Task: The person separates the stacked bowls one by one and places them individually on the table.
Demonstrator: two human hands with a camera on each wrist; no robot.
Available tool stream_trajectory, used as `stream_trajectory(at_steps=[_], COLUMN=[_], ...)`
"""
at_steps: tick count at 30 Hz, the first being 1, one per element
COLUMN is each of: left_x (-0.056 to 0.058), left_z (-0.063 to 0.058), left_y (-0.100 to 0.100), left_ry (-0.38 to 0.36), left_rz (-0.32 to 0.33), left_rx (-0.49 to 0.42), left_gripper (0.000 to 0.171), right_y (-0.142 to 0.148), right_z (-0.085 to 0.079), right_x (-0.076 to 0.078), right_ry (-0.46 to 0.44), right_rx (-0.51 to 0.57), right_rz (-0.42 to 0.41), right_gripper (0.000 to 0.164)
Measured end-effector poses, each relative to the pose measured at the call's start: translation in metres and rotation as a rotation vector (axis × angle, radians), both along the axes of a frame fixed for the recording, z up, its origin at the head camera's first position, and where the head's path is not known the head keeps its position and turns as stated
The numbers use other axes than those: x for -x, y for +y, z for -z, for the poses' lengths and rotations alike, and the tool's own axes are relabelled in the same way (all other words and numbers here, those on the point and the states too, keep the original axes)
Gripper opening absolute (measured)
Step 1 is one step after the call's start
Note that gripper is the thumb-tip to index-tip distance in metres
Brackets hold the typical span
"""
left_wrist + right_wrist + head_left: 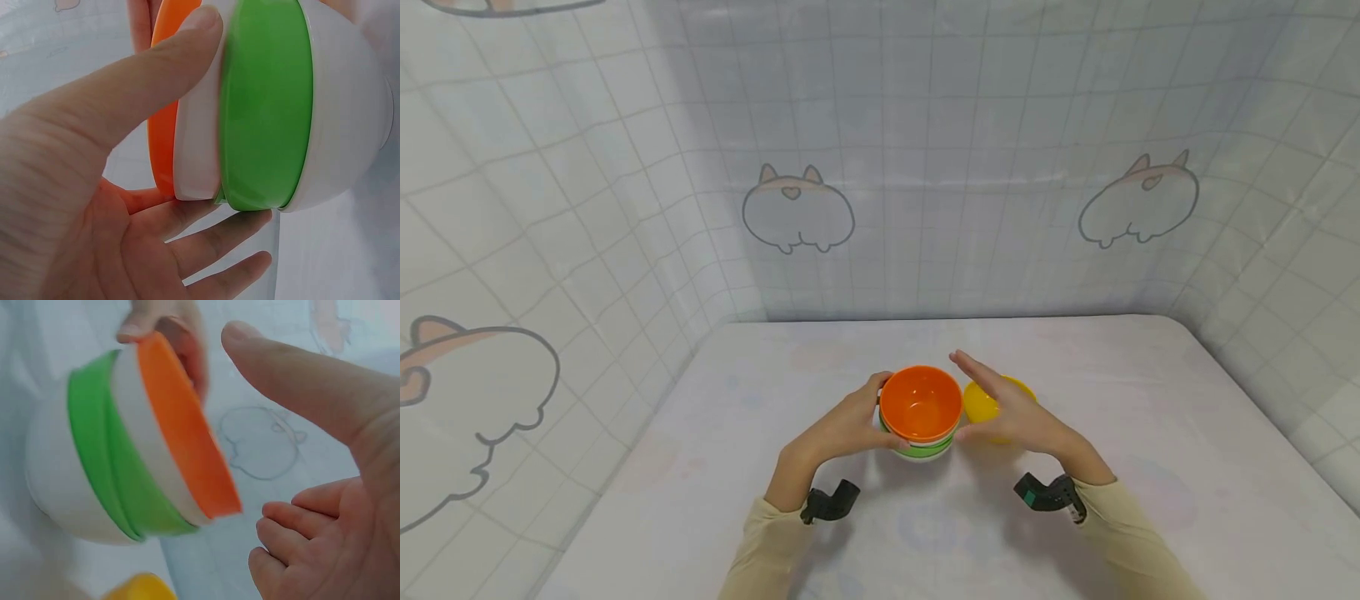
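Observation:
An orange-lined bowl (921,402) sits nested on top of a stack, its white outer wall showing below the orange rim. Beneath it are green-rimmed bowls (269,106) with white bases; the green bands lie at a slant to each other in the right wrist view. My left hand (842,427) holds the stack from the left, thumb across the orange and white rim, fingers against the far side. My right hand (1018,421) is spread just right of the stack, thumb and fingers apart, holding nothing. Partly behind it stands a yellow bowl (979,404).
The bowls are over a pale, faintly patterned table (760,375). A white gridded curtain (962,217) with cartoon animal drawings surrounds the table at the back and sides. Black wrist cameras (831,502) are strapped to both wrists.

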State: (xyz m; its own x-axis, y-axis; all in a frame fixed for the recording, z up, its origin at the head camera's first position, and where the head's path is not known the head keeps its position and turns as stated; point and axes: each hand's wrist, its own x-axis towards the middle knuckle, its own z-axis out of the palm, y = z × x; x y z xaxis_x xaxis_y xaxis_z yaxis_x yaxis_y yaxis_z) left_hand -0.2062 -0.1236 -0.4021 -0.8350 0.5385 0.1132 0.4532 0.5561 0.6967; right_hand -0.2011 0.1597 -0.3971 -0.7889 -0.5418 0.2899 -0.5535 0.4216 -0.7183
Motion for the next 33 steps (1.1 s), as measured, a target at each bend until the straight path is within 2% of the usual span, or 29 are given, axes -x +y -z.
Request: stream_trajectory(at_steps=[3, 7, 13, 23, 33], left_x=[0.0, -0.001, -0.001, -0.001, -0.004], left_z=[0.0, -0.001, -0.002, 0.0, 0.001], left_y=[-0.001, -0.003, -0.002, -0.004, -0.008], left_ry=[0.01, 0.021, 0.018, 0.012, 0.018], left_rz=[0.012, 0.016, 0.019, 0.044, 0.032], left_rx=[-0.005, -0.008, 0.005, -0.024, -0.011], left_gripper=[0.097, 0.097, 0.098, 0.096, 0.098], right_y=[-0.01, -0.021, -0.03, -0.045, -0.048], right_z=[0.005, 0.01, 0.015, 0.016, 0.019], right_x=[0.0, -0.001, -0.003, -0.003, -0.003], right_ry=[0.03, 0.023, 0.048, -0.006, 0.042], right_rx=[-0.007, -0.009, 0.004, -0.033, 0.038], right_rz=[-0.015, -0.021, 0.013, 0.072, 0.047], right_gripper=[0.106, 0.108, 0.111, 0.12, 0.11])
